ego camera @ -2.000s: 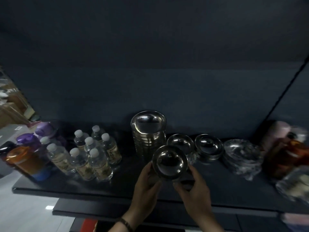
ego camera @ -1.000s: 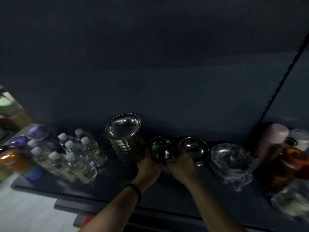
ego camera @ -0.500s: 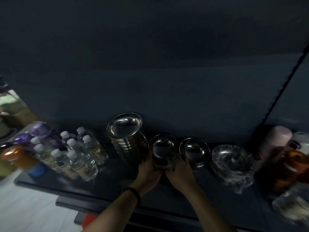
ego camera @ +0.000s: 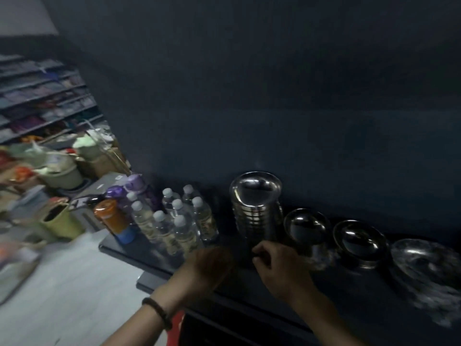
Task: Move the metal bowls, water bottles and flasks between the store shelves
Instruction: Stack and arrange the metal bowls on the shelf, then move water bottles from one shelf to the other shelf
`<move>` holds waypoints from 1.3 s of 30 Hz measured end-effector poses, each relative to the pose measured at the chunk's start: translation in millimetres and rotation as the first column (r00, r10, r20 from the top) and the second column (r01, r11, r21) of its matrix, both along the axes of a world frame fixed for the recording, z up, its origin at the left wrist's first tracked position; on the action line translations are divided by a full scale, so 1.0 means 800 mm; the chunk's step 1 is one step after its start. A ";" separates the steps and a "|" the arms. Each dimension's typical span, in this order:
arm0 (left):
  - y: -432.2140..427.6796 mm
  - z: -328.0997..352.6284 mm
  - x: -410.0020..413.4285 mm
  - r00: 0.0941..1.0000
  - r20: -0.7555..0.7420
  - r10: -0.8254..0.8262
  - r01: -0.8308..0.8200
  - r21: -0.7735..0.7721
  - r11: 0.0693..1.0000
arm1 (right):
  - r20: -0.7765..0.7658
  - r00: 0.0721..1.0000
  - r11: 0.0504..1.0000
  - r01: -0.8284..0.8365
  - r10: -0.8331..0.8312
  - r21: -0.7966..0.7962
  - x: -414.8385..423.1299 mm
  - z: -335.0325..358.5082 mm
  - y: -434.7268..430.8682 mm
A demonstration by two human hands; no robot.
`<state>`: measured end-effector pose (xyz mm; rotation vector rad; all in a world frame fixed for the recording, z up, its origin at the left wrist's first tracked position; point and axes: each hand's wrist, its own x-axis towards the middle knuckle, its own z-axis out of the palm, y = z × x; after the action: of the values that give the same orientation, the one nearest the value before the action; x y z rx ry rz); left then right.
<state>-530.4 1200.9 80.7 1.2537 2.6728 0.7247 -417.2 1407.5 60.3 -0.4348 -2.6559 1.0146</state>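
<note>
On the dark shelf stands a tall stack of metal bowls. To its right sit a small bowl stack, a single bowl and plastic-wrapped bowls. Several water bottles cluster left of the tall stack. An orange flask and purple flasks stand at the shelf's left end. My right hand hovers with loosely curled fingers at the tall stack's base, holding nothing. My left hand is motion-blurred in front of the bottles, its fingers hidden.
A lower shelf edge juts out below. At the left is a pale floor, with blurred baskets and goods and racks behind. A dark back panel rises behind the shelf.
Both hands let go of the small bowl, which now sits on the small stack, and pulled back toward me. The view has swung left, showing the aisle.
</note>
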 end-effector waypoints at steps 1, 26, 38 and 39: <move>-0.025 0.011 -0.008 0.997 0.047 0.057 -0.056 -0.020 0.998 | 0.006 0.999 0.999 -0.040 0.040 0.002 -0.010 0.008 -0.020; -0.361 0.027 -0.300 0.887 0.179 0.426 -0.425 -0.046 0.904 | 0.359 0.927 0.913 -0.235 0.107 0.333 -0.525 0.064 -0.358; -0.382 0.005 -0.284 0.866 0.200 0.458 -0.466 -0.012 0.885 | 0.482 0.875 0.901 -0.244 0.046 0.358 -0.598 0.043 -0.363; -0.384 0.007 -0.282 0.867 0.201 0.455 -0.463 -0.008 0.886 | 0.470 0.881 0.898 -0.248 0.053 0.364 -0.596 0.050 -0.360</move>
<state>-755.6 893.5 86.6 0.5006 2.8151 0.9048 -893.7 1119.5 100.3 -0.4039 -3.2593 0.3751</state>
